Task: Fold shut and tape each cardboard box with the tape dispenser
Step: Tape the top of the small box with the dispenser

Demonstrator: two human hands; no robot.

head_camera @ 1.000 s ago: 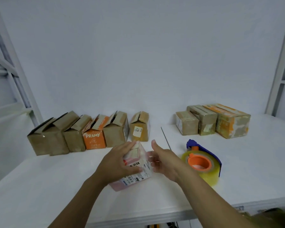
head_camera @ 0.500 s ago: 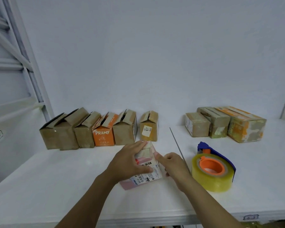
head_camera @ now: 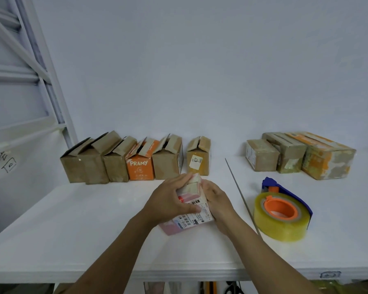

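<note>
A second ago the right hand hung open just beside the box; now it has closed in against the box's right side, so both hands hold it between them near the front middle of the table. The left hand grips the left side as before, thumb across the label. The top flaps look pressed down under the fingertips, though I cannot tell if they lie quite flat. To my eye the folding of this box is about finished and taping comes next. The dispenser lies untouched near the right hand, so that hand would have to let go to fetch it. Six open boxes wait in a row at the back left, and three taped ones sit at the back right.
</note>
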